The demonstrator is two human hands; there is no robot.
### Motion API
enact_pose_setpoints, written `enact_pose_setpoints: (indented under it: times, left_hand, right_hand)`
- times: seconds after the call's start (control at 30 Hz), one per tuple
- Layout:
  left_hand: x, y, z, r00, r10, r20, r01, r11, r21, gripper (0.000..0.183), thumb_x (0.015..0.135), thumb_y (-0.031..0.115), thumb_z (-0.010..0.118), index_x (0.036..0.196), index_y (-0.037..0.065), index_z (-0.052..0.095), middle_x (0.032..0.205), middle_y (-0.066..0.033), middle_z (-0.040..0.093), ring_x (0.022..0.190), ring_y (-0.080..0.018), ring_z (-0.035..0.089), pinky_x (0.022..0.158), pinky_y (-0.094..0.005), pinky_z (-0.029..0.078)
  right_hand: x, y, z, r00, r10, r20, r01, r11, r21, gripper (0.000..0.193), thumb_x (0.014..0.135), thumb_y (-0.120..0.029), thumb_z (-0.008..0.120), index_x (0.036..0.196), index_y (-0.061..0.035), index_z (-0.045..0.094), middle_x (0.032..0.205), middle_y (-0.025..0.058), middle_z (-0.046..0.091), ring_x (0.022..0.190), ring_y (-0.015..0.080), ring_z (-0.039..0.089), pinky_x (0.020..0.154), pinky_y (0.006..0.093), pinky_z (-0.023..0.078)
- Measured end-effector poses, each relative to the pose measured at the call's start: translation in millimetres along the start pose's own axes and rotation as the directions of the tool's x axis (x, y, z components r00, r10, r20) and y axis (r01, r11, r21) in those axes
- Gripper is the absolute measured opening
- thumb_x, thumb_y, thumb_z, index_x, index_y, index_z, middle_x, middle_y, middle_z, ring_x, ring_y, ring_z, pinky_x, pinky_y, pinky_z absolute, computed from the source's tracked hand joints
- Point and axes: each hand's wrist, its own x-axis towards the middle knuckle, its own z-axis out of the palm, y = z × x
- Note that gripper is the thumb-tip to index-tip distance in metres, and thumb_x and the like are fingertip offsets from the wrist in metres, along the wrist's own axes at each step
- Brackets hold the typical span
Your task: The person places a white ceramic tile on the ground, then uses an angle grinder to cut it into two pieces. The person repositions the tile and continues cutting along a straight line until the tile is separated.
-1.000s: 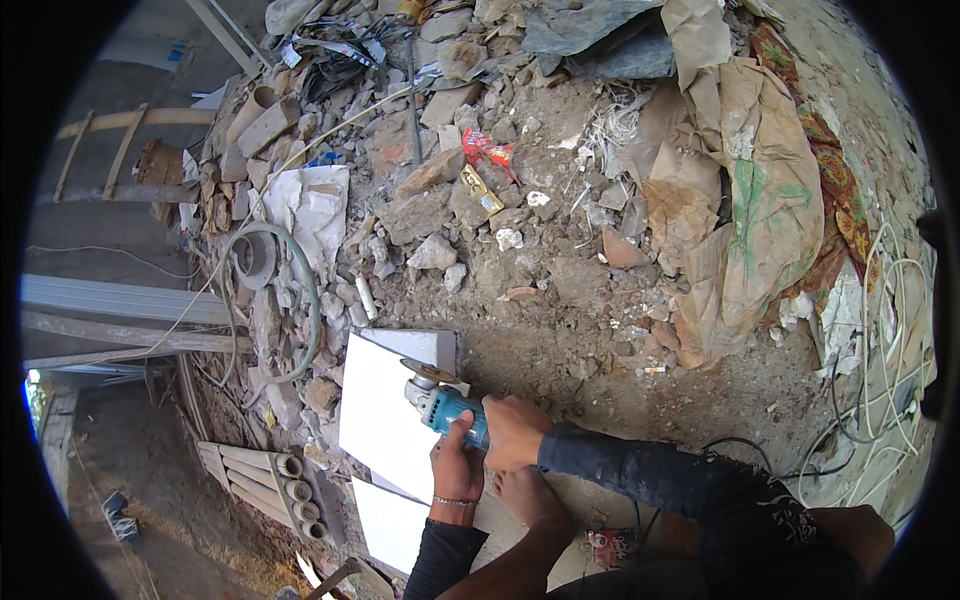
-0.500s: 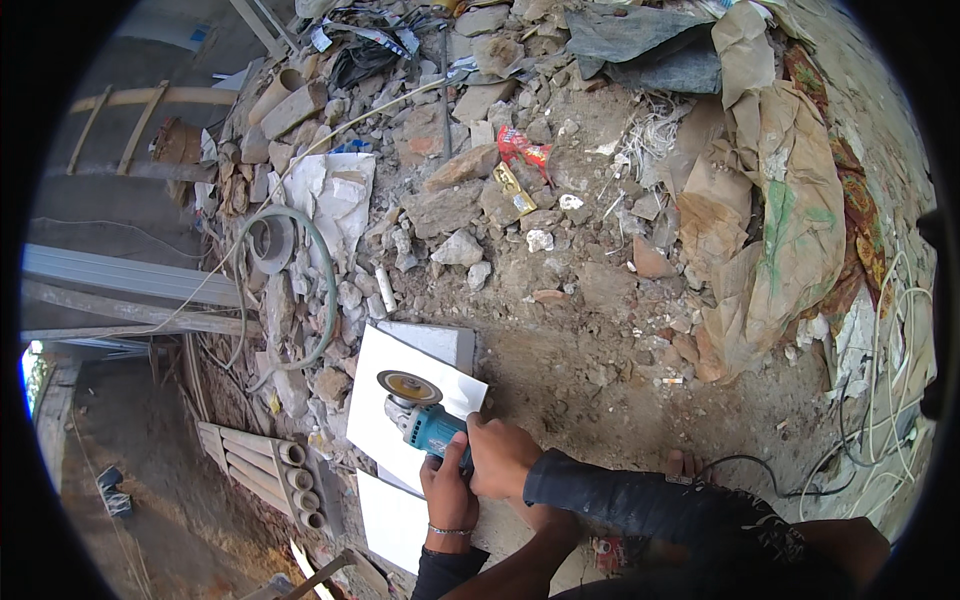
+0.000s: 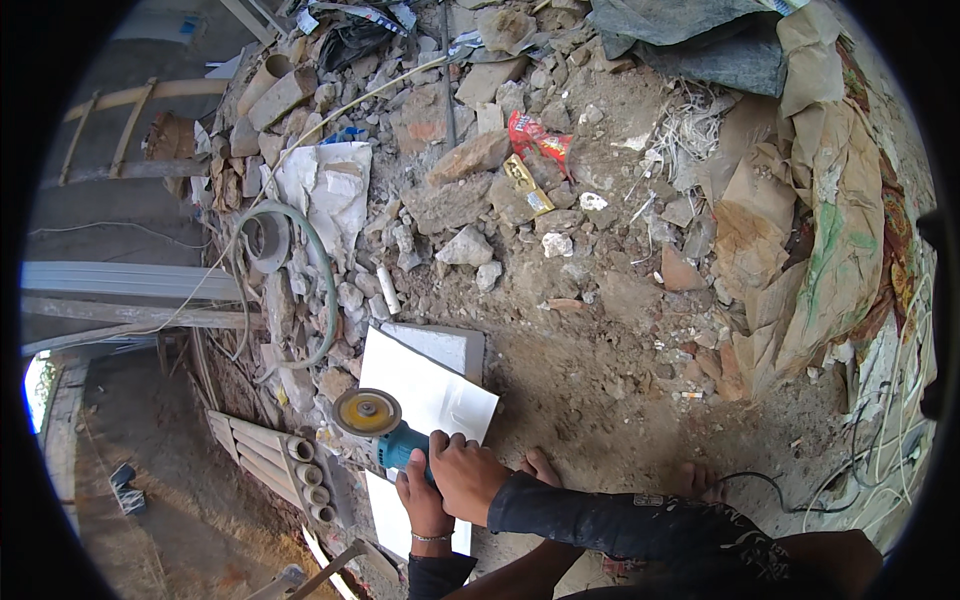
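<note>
An angle grinder (image 3: pixel 400 448) with a teal body and a round disc (image 3: pixel 367 412), yellow at its middle, is held in both hands. My left hand (image 3: pixel 422 508), with a bracelet at the wrist, wraps the body from below. My right hand (image 3: pixel 466 476) closes round the rear of the body, its fingers over the top. Below the tool lies a glossy white sheet or tile (image 3: pixel 425 380), tilted on a pale block (image 3: pixel 455 347). The disc overlaps the sheet's left edge in view; I cannot tell if they touch. Another white piece (image 3: pixel 395 525) lies beside my left hand.
Rubble and stones (image 3: pixel 440 200) spread ahead. A hose (image 3: pixel 328 270) loops at the left, near several pipes (image 3: pixel 300 450). Torn brown paper sacks (image 3: pixel 830 220) lie at the right. A black cable (image 3: pixel 770 480) runs along the ground there. Bare toes (image 3: pixel 541 467) show beside my right hand.
Both hands have moved the grinder left and slightly down, off the middle of the white sheet. Its disc has turned to show its face more fully. The whole view has shifted a little.
</note>
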Motion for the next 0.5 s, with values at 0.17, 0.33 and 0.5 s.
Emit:
enact_pose_setpoints:
  times: [0.17,0.33,0.5]
  left_hand:
    - [15.7,7.9,-1.4,0.999,-0.009,-0.032,0.009,1.000,0.022,0.026,0.106,0.030,0.064,0.109,0.004,0.063,0.096,-0.0040,0.069,0.085,-0.0129,0.065,0.076,-0.0297,0.054]
    - [28.5,17.5,14.5,0.997,-0.076,-0.014,0.076,0.997,-0.006,0.029,0.099,0.023,0.072,0.115,0.000,0.062,0.103,-0.0066,0.070,0.087,-0.0151,0.069,0.079,-0.0315,0.057]
    - [53.6,23.4,36.7,0.901,-0.096,0.423,0.260,0.900,-0.350,0.062,0.087,0.026,0.080,0.135,-0.003,0.052,0.142,-0.0248,0.061,0.130,-0.0369,0.062,0.111,-0.0462,0.054]
  right_hand:
    - [20.8,6.9,-18.7,0.990,0.023,0.141,-0.050,0.980,0.192,0.060,0.071,-0.009,0.078,0.118,0.0094,0.047,0.096,0.0313,0.069,0.088,0.0463,0.073,0.078,0.0496,0.062]
    - [32.5,19.9,-36.7,0.979,0.050,0.196,-0.098,0.965,0.245,0.063,0.069,-0.011,0.078,0.120,0.0068,0.047,0.096,0.0312,0.070,0.092,0.0474,0.073,0.083,0.0526,0.060]
    - [36.3,34.9,-52.0,0.986,0.057,0.157,-0.102,0.951,0.292,0.085,0.070,-0.018,0.076,0.138,0.0147,0.038,0.100,0.0364,0.068,0.095,0.0524,0.070,0.088,0.0545,0.058]
